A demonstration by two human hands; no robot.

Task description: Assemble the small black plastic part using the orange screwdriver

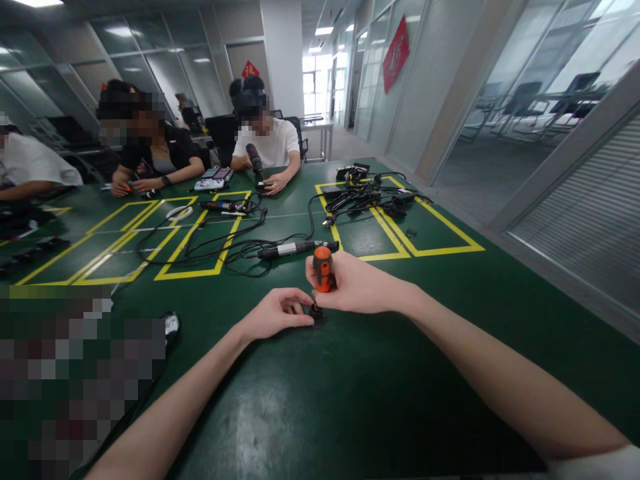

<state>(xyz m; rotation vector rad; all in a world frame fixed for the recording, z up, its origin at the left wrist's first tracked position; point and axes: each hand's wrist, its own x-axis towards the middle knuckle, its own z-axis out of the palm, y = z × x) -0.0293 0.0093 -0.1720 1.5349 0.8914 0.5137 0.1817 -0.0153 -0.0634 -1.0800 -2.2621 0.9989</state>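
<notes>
An orange and black screwdriver [323, 269] stands nearly upright in my right hand [350, 283], whose fingers are closed round its handle. Below its lower end sits a small dark part [317, 312] on the green table [270, 407]. My left hand [283, 312] pinches the left side of that part between thumb and fingers. The screwdriver's tip is too small to make out clearly.
Just beyond my hands lies a black and silver electric screwdriver [287, 251] with its cable. Black cables and adapters [357, 193] are heaped at the back right. Yellow tape [190, 273] marks the table. Several people sit across it; one holds a drill [254, 159].
</notes>
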